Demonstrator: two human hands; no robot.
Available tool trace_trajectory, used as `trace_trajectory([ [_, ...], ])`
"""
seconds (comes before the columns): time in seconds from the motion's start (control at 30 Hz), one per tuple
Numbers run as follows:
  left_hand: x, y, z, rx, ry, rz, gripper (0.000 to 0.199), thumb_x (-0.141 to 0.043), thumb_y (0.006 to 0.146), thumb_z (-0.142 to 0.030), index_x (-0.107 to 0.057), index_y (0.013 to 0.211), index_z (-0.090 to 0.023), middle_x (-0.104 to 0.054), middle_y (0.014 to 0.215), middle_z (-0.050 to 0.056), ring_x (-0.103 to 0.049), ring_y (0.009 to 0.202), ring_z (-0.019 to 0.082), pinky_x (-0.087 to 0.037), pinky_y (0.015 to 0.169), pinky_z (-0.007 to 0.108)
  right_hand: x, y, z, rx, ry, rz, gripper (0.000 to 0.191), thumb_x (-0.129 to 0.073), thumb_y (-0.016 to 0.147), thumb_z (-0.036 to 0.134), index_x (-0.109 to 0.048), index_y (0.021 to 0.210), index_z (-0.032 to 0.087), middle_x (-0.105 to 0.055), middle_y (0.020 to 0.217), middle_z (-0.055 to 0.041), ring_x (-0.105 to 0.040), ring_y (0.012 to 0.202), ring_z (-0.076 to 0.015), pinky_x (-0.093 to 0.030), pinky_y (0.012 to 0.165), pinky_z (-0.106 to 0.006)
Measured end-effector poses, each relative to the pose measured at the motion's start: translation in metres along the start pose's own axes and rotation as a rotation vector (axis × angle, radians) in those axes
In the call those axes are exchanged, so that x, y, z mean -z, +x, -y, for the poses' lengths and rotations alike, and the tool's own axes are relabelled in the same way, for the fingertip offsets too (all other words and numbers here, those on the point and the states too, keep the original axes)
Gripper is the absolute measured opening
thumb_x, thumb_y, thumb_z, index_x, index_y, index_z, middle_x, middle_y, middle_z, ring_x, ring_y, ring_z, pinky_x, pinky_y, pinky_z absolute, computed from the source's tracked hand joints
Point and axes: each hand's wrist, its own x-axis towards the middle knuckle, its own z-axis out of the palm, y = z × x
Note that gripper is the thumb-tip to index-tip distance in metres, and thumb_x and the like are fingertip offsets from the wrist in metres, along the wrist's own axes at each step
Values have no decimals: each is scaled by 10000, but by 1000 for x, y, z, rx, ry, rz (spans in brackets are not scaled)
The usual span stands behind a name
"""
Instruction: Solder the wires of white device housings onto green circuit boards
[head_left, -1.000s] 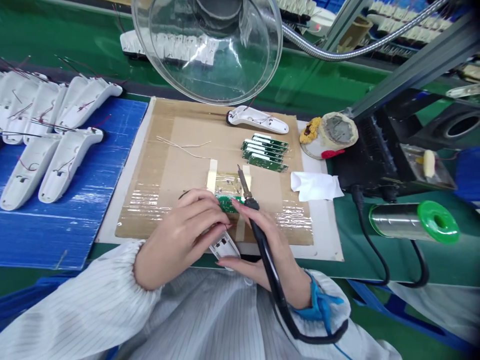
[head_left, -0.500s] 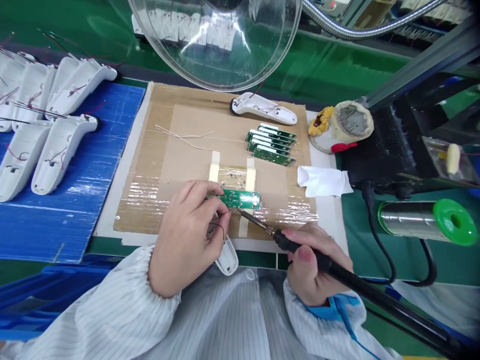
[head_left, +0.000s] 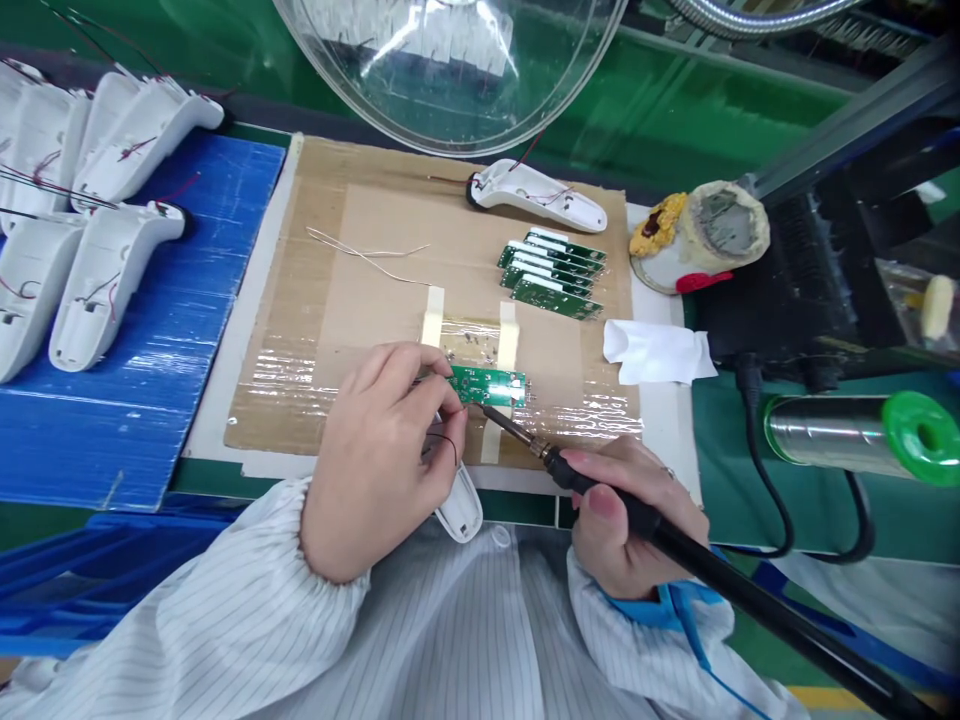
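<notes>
A green circuit board lies on the cardboard, its left end under the fingers of my left hand. My left thumb and forefinger are pinched by the board's near edge, on a thin dark wire that loops down from them. Partly hidden below that hand is a white plastic housing. My right hand is wrapped around the black handle of a soldering iron. Its tip is at the board's near edge, close to my left fingertips; whether it touches is too small to tell.
Several boards lie stacked beyond, near another white housing. Loose solder wire is on the cardboard. A solder spool, white paper and tip-cleaning pot stand right. Wired housings cover the blue sheet.
The view has shifted slightly, so the bench things sit a little higher in it. Both hands keep nearly the same pose, with the iron tip still at the board's near edge.
</notes>
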Motion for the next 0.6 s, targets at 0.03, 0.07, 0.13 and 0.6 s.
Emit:
trace_trajectory([
  [0.03, 0, 0, 0, 1, -1, -1, 62, -603, 902, -112, -648, 882, -149, -632, 1124, 116, -594, 1110, 302, -523, 927, 529, 1, 0, 0, -8, -10, -19, 174, -641, 986, 271, -749, 1121, 249, -715, 734, 5, -580, 528, -140, -453, 465, -296],
  [0.07, 0, 0, 0, 0, -4, -2, 60, -603, 901, -110, -647, 882, -146, -631, 1121, 117, -594, 1109, 303, -525, 926, 529, 1, 0, 0, -29, -20, -47, 162, -629, 998, 293, -750, 1096, 251, -709, 730, 3, -573, 517, -138, -444, 456, -296],
  [0.13, -1, 1, 0, 0, -8, -3, 59, -600, 902, -107, -644, 884, -142, -630, 1115, 120, -595, 1108, 305, -526, 920, 529, -1, 0, 1, -91, -30, -106, 165, -611, 1015, 337, -751, 1037, 251, -687, 704, 1, -568, 510, -143, -431, 444, -297],
  [0.6, 35, -14, 9, -154, -122, 105, 153, -581, 994, -77, -655, 1048, -199, -564, 1392, 91, -532, 1334, 244, -416, 1181, 520, 3, 19, 3, -381, 141, -394, 195, -664, 998, 396, -735, 927, 229, -626, 744, 17, -489, 501, -96, -389, 461, -269],
])
